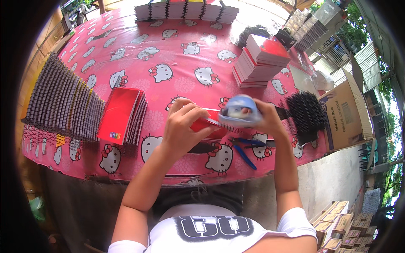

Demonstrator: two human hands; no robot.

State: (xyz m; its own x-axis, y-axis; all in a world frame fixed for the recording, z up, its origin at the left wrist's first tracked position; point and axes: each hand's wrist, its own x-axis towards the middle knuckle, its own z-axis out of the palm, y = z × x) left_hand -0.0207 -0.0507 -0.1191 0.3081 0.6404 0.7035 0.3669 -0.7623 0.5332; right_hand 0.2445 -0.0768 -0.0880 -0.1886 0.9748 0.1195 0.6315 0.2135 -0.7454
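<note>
Your left hand [183,122] is closed around a small red-covered notebook [199,123], fingers curled over its far side and thumb on the near side, holding it tilted above the near middle of the table. A thin dark spiral coil [230,127] sticks out from the notebook's right end toward your right hand [268,118], which grips the right side of a rounded light-blue and white object [239,110], too blurred to tell its exact kind; how far the fingers wrap round it you cannot see. Just nearer than that object lie blue-handled pliers [244,157] on the pink plastic tablecloth printed with white cat faces [177,59]. To the left, a red-covered spiral notebook [119,114] leans at the right end of a long row of wire-bound notebooks [63,101]. To the right of your right hand sits a bundle of black plastic spiral coils [303,114], just beside an open brown cardboard box [348,111]. Farther back on the right stands a stack of red and white pads [261,63], and more spiral notebooks [187,11] line the far edge.
</note>
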